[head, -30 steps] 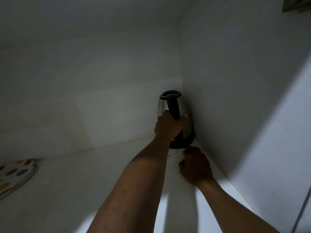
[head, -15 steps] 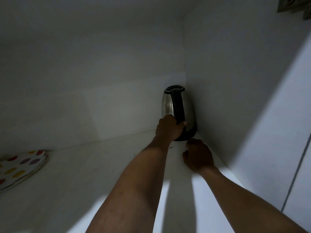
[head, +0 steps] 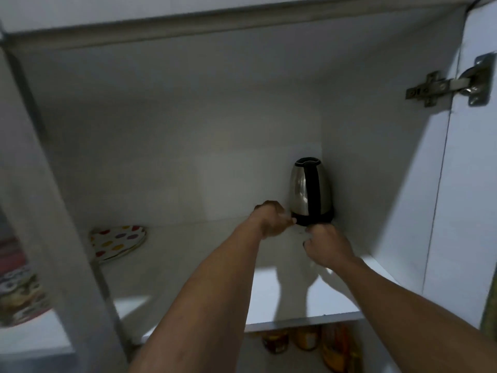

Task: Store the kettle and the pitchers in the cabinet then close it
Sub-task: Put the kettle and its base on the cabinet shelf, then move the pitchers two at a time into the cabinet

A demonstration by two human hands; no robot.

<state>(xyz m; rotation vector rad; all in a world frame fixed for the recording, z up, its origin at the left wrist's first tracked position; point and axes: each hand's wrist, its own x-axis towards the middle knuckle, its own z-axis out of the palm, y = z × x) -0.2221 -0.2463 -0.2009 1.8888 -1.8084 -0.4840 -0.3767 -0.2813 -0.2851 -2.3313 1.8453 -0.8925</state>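
Note:
A steel kettle (head: 309, 189) with a black handle and base stands upright in the back right corner of the white cabinet shelf (head: 282, 297), close to the side wall. My left hand (head: 271, 218) is off the handle, with curled fingers and fingertips at the left of the kettle's base. Just in front of the base, my right hand (head: 326, 246) is closed in a fist. Whether anything is inside it is hidden. No pitcher is in view.
A polka-dot plate (head: 118, 242) lies at the shelf's back left. The cabinet door (head: 470, 184) stands open at the right on a metal hinge (head: 441, 86). Jars (head: 309, 337) sit on the shelf below. A patterned plate (head: 16, 294) shows behind the left divider.
My left hand has let go of the kettle's handle and dropped to its base. My view has pulled back, so the cabinet's frame, door and lower shelf now show.

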